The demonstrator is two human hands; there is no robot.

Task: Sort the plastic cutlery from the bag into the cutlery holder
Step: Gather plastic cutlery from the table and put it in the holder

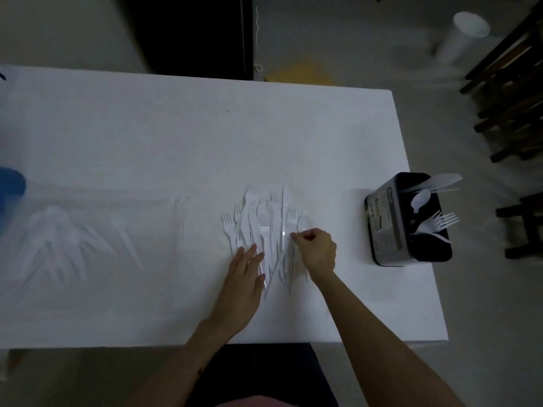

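A loose pile of white plastic forks, knives and spoons (264, 230) lies on the white rectangular table (176, 136), near its front edge and somewhat right of its middle. Taking that pile as the landmark: the left hand (245, 277) lies flat on the pile's near left part, fingers straight and slightly spread, pressing the handles down. The right hand (316, 249) sits at the pile's right edge, fingers curled, thumb and forefinger pinching a white plastic spoon (304, 224) whose bowl points away from the person.

Right of the pile, past a bare strip of tabletop, stands the black box-shaped cutlery holder (402, 221), close to the table's right edge and tilted in this wide view. White spoons stick out of its far compartments and white forks out of the middle one; the nearest compartment looks dark.

Left of the pile lies a clear plastic bag (76, 239) with more white cutlery inside, blurred. Beyond the pile the tabletop runs bare to the far edge. A blue object (10, 186) shows at the frame's left border. Off the table, beyond the holder, dark wooden chairs (511, 92) stand on the pale floor.
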